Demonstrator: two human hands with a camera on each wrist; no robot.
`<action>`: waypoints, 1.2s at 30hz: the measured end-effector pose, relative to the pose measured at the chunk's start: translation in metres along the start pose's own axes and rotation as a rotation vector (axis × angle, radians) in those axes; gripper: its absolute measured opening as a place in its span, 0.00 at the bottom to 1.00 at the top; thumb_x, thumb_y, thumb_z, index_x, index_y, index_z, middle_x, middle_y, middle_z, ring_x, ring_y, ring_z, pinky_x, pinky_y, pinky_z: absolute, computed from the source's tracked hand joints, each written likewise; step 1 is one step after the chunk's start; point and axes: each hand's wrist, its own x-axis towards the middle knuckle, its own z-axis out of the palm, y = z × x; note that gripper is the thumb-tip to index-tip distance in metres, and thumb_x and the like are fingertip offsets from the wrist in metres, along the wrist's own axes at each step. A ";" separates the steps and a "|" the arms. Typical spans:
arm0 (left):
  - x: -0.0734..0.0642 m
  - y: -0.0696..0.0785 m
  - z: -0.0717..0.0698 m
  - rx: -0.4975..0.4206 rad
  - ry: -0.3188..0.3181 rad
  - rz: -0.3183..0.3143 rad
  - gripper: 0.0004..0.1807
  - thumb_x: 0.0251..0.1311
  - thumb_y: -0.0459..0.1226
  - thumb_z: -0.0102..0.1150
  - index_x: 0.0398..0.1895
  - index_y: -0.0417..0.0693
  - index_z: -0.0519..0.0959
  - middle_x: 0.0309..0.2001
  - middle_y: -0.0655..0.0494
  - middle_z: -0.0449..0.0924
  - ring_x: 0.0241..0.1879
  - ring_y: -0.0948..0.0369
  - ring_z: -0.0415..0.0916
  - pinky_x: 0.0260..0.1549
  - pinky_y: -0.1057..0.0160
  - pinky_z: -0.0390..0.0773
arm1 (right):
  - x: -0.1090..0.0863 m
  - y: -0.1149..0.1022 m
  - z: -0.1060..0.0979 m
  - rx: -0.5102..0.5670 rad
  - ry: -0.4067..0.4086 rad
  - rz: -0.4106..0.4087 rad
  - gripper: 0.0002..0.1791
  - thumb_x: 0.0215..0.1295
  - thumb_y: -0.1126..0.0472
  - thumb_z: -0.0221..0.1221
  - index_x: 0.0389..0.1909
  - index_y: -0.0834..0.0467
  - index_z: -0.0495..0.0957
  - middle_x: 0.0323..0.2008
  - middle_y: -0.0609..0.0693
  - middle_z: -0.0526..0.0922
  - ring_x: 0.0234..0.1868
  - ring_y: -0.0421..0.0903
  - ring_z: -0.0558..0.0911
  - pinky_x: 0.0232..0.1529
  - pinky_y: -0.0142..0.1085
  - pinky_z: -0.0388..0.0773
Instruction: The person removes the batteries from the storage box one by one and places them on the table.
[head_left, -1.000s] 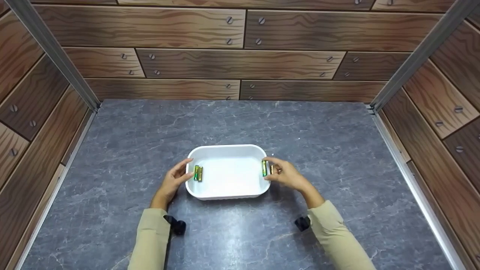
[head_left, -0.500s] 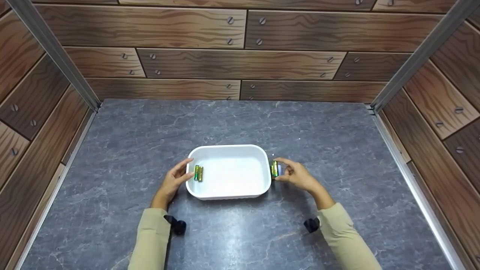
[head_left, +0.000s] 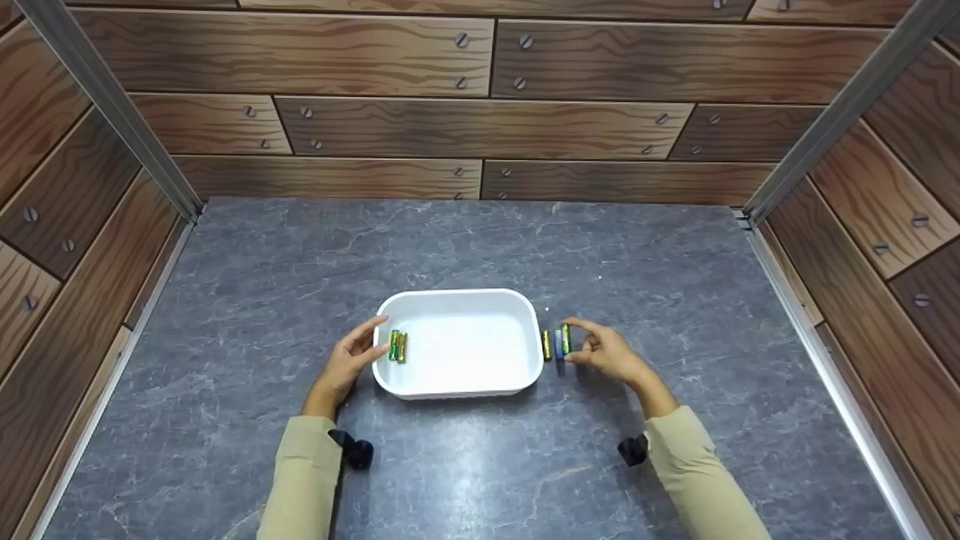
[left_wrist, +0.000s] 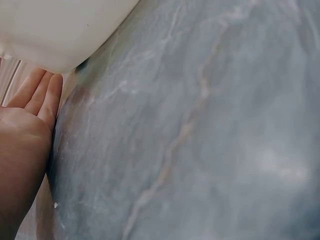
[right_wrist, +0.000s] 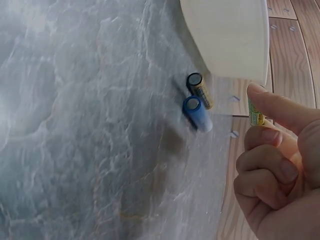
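A white plastic tub (head_left: 457,390) with rounded corners stands in the head view, two green-and-gold batteries (head_left: 397,346) lying inside near its left wall. My left hand (head_left: 349,364) rests at the tub's left rim; in the left wrist view, straight fingers (left_wrist: 49,100) lie against the outside. To the right of the tub, my right hand (head_left: 604,352) pinches a green-and-gold battery (right_wrist: 256,114) between thumb and fingers. Below it in the right wrist view stand or lie a gold-and-black battery (right_wrist: 200,90) and a blue battery (right_wrist: 199,114), side by side.
Grey marbled tabletop (head_left: 465,247) surrounds the tub. Wood-patterned panels (head_left: 480,127) close off the back and both sides, with metal frame bars (head_left: 832,112) at the corners. A black wrist camera (head_left: 632,450) hangs at each sleeve.
My right hand has moved from the tub's right rim out to the right, carrying the battery with it. The gold and blue batteries beside the tub have come into view. My left hand stays put.
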 end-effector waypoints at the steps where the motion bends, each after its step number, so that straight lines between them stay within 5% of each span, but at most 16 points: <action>1: 0.000 0.000 0.000 0.001 0.000 -0.001 0.31 0.57 0.25 0.59 0.66 0.32 0.65 0.71 0.37 0.62 0.72 0.47 0.59 0.55 0.80 0.69 | 0.000 0.001 0.000 0.003 0.002 0.005 0.34 0.55 0.68 0.66 0.64 0.66 0.67 0.14 0.42 0.66 0.15 0.33 0.64 0.19 0.27 0.62; 9: 0.000 -0.001 -0.001 0.001 0.005 0.005 0.32 0.57 0.25 0.60 0.66 0.32 0.65 0.70 0.36 0.63 0.71 0.48 0.60 0.56 0.79 0.69 | 0.003 0.013 -0.001 0.014 0.002 0.033 0.33 0.55 0.68 0.65 0.64 0.66 0.67 0.13 0.40 0.65 0.15 0.34 0.64 0.19 0.27 0.63; 18: 0.000 -0.003 0.000 0.009 0.023 0.011 0.31 0.56 0.25 0.60 0.65 0.31 0.66 0.69 0.36 0.64 0.65 0.62 0.68 0.57 0.79 0.69 | 0.007 0.025 0.000 -0.006 0.000 0.036 0.34 0.54 0.69 0.65 0.63 0.68 0.67 0.13 0.40 0.64 0.15 0.33 0.63 0.19 0.26 0.62; 29: 0.000 -0.002 -0.001 0.007 0.008 0.003 0.31 0.58 0.24 0.59 0.66 0.30 0.64 0.70 0.34 0.63 0.71 0.45 0.60 0.54 0.80 0.70 | 0.012 0.035 0.001 -0.037 -0.004 0.057 0.35 0.53 0.69 0.65 0.63 0.69 0.66 0.12 0.39 0.64 0.15 0.33 0.62 0.19 0.25 0.60; 36: 0.001 -0.001 0.000 0.030 0.024 0.007 0.30 0.57 0.25 0.60 0.65 0.31 0.66 0.69 0.35 0.64 0.71 0.49 0.62 0.56 0.80 0.69 | 0.013 0.038 0.002 -0.038 0.007 0.056 0.34 0.52 0.70 0.65 0.62 0.69 0.67 0.13 0.39 0.63 0.15 0.32 0.62 0.19 0.24 0.59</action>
